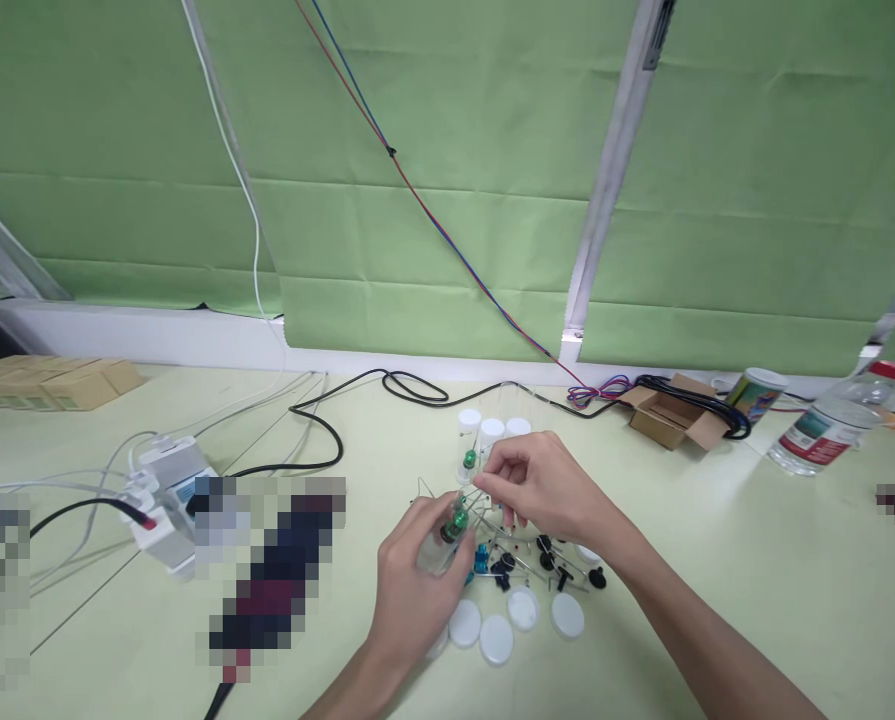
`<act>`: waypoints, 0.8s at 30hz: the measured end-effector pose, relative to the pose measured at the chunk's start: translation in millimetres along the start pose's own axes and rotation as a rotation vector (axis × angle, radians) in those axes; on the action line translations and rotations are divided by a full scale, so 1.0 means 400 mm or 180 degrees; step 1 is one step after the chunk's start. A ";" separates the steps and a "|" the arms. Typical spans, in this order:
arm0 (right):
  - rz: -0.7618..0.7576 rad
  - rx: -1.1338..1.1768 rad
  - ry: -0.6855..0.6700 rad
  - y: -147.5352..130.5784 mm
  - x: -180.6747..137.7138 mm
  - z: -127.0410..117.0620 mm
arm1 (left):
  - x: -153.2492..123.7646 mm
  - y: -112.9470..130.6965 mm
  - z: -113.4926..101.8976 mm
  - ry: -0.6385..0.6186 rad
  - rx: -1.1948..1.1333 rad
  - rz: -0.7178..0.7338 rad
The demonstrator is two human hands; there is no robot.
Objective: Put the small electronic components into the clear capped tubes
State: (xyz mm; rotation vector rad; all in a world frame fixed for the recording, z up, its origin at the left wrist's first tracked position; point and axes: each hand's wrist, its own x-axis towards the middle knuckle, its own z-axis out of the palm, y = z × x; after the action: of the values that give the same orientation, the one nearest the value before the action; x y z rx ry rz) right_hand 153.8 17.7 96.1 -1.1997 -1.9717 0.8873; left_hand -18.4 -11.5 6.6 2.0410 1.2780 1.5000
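Note:
My left hand is wrapped round a small clear vial, with a green piece at its upper end. Just above it, the fingers of my right hand are pinched together at a thin metal wire; the exact grip is partly hidden. Behind my hands stand several vials with white caps, one with a green piece inside. Black parts, blue parts and thin metal rods lie in a loose pile under my right hand. Loose white caps lie nearest me.
On the left are a white power strip with cables, and yellowish boxes. A black cable crosses the table's back. An open cardboard box, a can and a water bottle stand at the right.

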 end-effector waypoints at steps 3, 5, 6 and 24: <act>-0.0005 -0.0011 0.0004 0.001 0.000 0.000 | 0.000 -0.002 0.002 0.0008 -0.0011 -0.0002; -0.0019 -0.0013 0.0012 0.002 -0.001 0.001 | 0.000 -0.003 0.002 0.0006 -0.0019 0.0001; -0.0025 -0.0016 0.0018 0.003 -0.001 0.001 | 0.000 -0.003 0.002 0.0004 -0.0022 0.0000; -0.0092 -0.0096 -0.0009 -0.007 -0.004 0.008 | -0.001 -0.001 0.000 0.0002 -0.0040 -0.0017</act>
State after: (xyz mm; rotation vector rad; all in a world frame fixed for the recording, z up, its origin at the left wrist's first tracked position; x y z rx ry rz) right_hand 150.2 14.6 96.3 -1.1844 -2.0063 0.8482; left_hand -18.5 -11.5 6.0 2.0277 1.2700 1.5026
